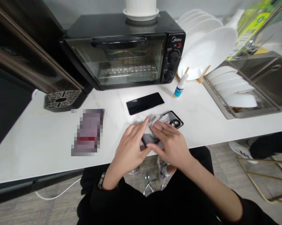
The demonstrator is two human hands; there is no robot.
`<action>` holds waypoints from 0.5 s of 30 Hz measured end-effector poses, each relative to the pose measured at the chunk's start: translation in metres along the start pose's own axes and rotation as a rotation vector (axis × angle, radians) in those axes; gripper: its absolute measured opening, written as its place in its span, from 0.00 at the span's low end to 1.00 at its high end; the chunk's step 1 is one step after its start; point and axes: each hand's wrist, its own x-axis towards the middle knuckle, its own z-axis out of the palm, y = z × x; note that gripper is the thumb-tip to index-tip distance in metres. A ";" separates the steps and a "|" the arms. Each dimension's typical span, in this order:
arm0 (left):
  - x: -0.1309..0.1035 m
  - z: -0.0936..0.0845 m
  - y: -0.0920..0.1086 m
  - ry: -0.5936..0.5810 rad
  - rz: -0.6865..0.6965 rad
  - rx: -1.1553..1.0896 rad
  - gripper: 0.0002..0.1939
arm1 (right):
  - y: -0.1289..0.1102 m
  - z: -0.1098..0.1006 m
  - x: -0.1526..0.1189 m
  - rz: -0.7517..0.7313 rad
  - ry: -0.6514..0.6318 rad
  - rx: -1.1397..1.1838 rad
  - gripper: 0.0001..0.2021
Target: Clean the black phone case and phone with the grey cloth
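The worktop [37, 147] is white and smooth, and it runs from the left edge to the sink on the right; below it the floor [11, 212] is grey wood, and a white cable [61, 193] lies on it. On the far left stands a big dark machine [25, 53] with a grey grille tray [61, 100] at its foot; near it on the worktop lies a flat thing that is blurred out [88, 132], so what it is cannot be told. Next comes a black little oven [124, 50] with a glass door; the word "Midea" is on its front, above two round knobs; a white pot [141, 9] sits on its top. In front of the oven lies a black phone [145, 103], flat, with its dark screen up.

Near the front edge is the left hand [129, 147]; its fingers [141, 125] are stretched out and press on a grey cloth [155, 120]. The right hand [171, 143] is just beside it; its fingers [161, 126] lie flat on the cloth too. Under the cloth is a second phone [173, 120], back side up, with a round camera ring; it lies on the worktop near the edge, under both hands.

Right of the black phone stands a small white bottle [180, 86] with a blue label; the words are too small to read. Behind it white plates [206, 43] lean in a rack; more plates [234, 90] stand in a metal sink [267, 78]. A green box [255, 22] is at the top right; a gold stool [265, 181] stands on the floor.
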 end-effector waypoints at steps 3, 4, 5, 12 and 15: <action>0.000 0.000 -0.002 -0.008 -0.020 -0.011 0.51 | -0.025 0.005 -0.007 -0.086 -0.085 0.111 0.27; 0.000 -0.001 -0.002 -0.006 -0.028 -0.013 0.52 | -0.024 0.001 -0.012 -0.089 -0.104 0.123 0.26; 0.001 -0.001 -0.003 -0.008 -0.032 -0.015 0.52 | -0.018 -0.005 -0.016 -0.079 -0.112 0.117 0.24; 0.003 -0.003 -0.001 -0.033 -0.033 -0.016 0.55 | 0.034 -0.020 -0.007 0.103 0.011 -0.148 0.25; 0.001 -0.004 -0.001 -0.043 -0.030 -0.009 0.53 | -0.001 0.000 -0.001 0.007 -0.034 -0.009 0.29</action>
